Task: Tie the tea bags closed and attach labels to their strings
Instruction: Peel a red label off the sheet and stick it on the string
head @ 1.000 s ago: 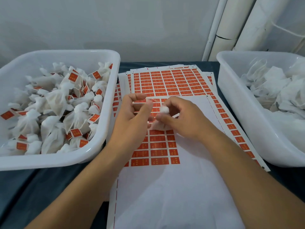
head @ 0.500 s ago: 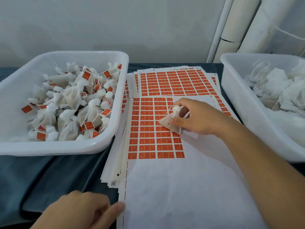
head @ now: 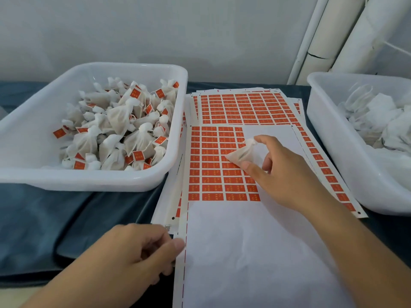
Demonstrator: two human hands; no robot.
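Over sheet: right hand pinching tied bag.
Sheet's near-left edge: left hand, fingers loosely curled, thumb touching paper.
Risk: sheet lifting while peeling; label creasing.

left hand: low and near, fingers loosely curled, thumb tip forward
right hand: reached forward, fingers pinching
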